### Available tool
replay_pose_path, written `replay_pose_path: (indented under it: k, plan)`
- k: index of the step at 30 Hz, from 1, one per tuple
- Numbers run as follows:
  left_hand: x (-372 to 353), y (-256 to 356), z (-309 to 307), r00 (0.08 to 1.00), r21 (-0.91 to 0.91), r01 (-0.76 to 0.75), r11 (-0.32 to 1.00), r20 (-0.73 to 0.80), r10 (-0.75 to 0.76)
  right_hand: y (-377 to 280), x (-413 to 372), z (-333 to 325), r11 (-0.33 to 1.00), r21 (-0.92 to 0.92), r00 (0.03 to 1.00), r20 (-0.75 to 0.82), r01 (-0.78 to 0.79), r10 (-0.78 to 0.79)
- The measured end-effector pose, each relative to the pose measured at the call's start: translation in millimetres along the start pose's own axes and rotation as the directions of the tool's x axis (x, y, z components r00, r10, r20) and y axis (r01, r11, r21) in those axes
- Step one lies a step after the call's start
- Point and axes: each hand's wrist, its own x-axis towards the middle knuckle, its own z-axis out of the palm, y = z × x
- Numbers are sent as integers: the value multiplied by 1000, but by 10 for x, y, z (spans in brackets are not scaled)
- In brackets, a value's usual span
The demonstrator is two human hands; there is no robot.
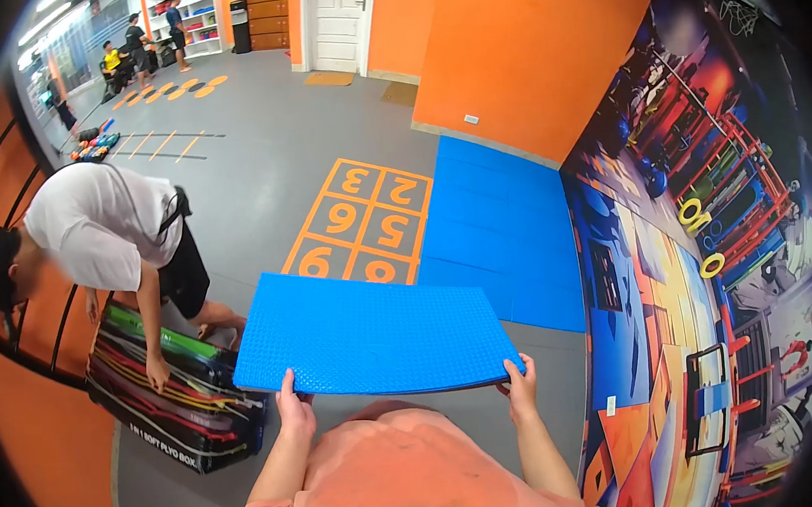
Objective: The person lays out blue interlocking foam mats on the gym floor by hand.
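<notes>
A blue textured foam mat (374,331) is held out flat in front of my body. My left hand (294,407) grips its near edge toward the left end, thumb on top and fingers underneath. At the near right corner my right hand (519,389) holds it the same way, with the thumb over the top face. The mat hides part of the floor and the lower numbers of an orange number grid (358,214). Beyond it, more blue mats (499,238) lie on the floor along the wall.
To the left, a person in a white shirt (107,223) bends over a black plyo box (169,430) with colored bands on top. A mural wall (656,330) runs along the right. An orange wall (524,57) and white door (338,23) stand ahead. Several people are far back.
</notes>
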Motion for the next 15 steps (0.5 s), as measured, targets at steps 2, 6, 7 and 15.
replay_pose_path:
  k: [2,6,7,15]
  plan:
    - [285,62,229,1000,54,16,998,10,-17,-107,-65,149,987,158,998,-53,-37,46]
    - [771,72,692,997,111,48,993,60,-55,16,253,179,913,387,987,-39,-129,156]
    - [921,49,802,989,85,99,991,99,-107,41,348,184,898,423,987,-39,-122,153]
    - [1845,-111,1944,964,52,183,982,185,-190,-55,1533,686,643,766,937,-202,-30,285]
